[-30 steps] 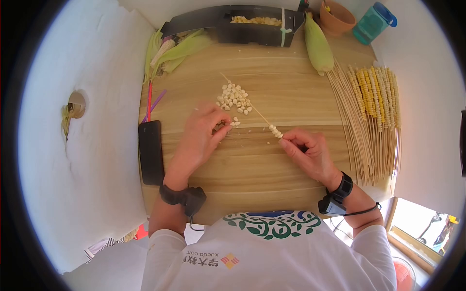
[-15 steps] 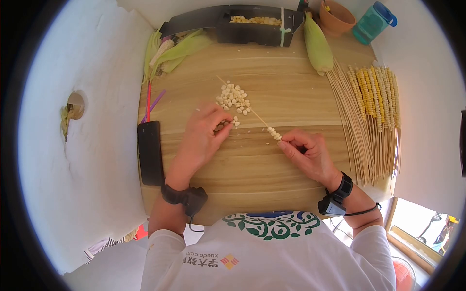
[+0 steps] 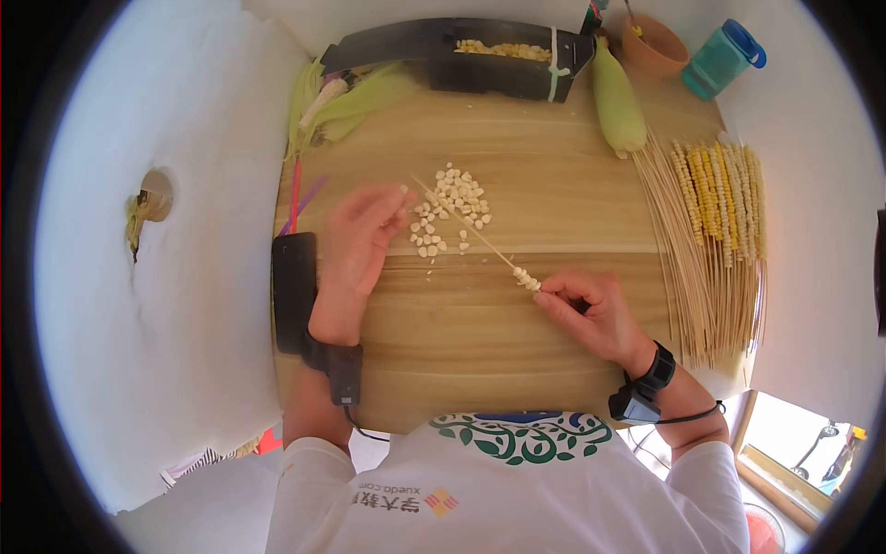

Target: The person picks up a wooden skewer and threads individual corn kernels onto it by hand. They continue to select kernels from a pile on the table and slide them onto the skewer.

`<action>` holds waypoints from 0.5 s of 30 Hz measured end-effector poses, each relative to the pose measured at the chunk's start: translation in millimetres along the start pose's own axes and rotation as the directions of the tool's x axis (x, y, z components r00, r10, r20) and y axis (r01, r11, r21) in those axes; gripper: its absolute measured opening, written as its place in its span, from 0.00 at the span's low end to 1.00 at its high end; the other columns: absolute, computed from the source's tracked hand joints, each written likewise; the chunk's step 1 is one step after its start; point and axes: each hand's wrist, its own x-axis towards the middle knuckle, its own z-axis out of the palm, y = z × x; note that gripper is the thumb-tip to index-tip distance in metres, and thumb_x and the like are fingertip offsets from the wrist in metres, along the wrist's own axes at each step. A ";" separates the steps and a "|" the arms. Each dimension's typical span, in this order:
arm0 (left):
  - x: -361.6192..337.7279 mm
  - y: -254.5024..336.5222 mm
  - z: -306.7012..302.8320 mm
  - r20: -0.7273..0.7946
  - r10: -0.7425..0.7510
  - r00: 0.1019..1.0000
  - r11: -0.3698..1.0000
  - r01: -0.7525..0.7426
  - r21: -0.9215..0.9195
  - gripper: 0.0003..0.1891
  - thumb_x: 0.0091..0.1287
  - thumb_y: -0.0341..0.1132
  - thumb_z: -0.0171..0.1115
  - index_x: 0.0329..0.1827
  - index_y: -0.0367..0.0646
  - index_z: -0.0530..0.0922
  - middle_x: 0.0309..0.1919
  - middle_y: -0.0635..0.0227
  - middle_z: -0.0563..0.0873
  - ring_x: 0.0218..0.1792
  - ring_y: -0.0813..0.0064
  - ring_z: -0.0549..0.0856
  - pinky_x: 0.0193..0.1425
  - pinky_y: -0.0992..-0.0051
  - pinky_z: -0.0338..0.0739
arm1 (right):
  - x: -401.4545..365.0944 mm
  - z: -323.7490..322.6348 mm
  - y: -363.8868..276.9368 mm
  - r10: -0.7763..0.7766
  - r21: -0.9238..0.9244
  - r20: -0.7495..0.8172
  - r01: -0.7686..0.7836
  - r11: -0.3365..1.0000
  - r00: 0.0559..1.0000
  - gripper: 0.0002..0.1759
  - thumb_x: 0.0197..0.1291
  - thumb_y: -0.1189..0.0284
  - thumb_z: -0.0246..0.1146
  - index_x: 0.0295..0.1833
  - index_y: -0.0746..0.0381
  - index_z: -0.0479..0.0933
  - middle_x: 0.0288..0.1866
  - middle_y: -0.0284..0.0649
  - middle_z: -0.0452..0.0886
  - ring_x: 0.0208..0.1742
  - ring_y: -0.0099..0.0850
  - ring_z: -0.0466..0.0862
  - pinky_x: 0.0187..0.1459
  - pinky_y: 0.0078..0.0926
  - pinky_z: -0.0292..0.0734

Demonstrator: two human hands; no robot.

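Note:
My right hand pinches the lower end of a thin wooden skewer, which slants up and left with its tip above the loose kernels. Several pale corn kernels are threaded on it, close to my right fingertips. Left of the skewer's tip, my left hand is raised and slightly blurred, its thumb and fingers closed on a single corn kernel. Between the hands lies a spread heap of loose corn kernels on the wooden table.
At right lie bare skewers and filled corn skewers. A husked-on corn cob, clay bowl and blue bottle stand behind. A black tray holds kernels. Husks and a black phone are left.
My left hand has moved up and left from the near edge of the heap, now with a kernel at its fingertips. The near kernels are more spread out. My right hand keeps its grip.

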 end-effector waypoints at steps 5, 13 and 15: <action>4.9 -6.6 -6.5 0.042 -0.031 0.999 0.962 0.042 -0.269 0.08 0.68 0.24 0.63 0.48 0.37 0.81 0.43 0.60 0.85 0.38 0.78 0.80 0.44 0.78 0.77 | -0.3 0.2 1.1 -0.047 -0.014 0.029 0.048 0.999 0.998 0.05 0.67 0.74 0.63 0.40 0.65 0.77 0.21 0.30 0.66 0.23 0.16 0.63 0.24 0.18 0.60; 4.4 -6.6 -6.0 0.055 -0.046 0.997 0.958 0.059 -0.281 0.08 0.67 0.24 0.63 0.48 0.38 0.82 0.43 0.61 0.84 0.38 0.78 0.80 0.46 0.78 0.77 | -0.3 1.0 0.8 -0.028 -0.034 0.048 0.030 0.999 0.998 0.04 0.67 0.74 0.63 0.40 0.64 0.77 0.21 0.31 0.67 0.22 0.17 0.64 0.24 0.18 0.60; 4.3 -6.7 -5.6 0.060 -0.044 0.997 0.960 0.059 -0.275 0.08 0.67 0.24 0.63 0.48 0.38 0.82 0.43 0.61 0.84 0.38 0.78 0.80 0.46 0.78 0.77 | -0.3 1.6 1.2 -0.036 -0.035 0.040 0.038 0.999 0.999 0.04 0.67 0.74 0.63 0.40 0.64 0.77 0.22 0.31 0.67 0.22 0.17 0.64 0.24 0.19 0.61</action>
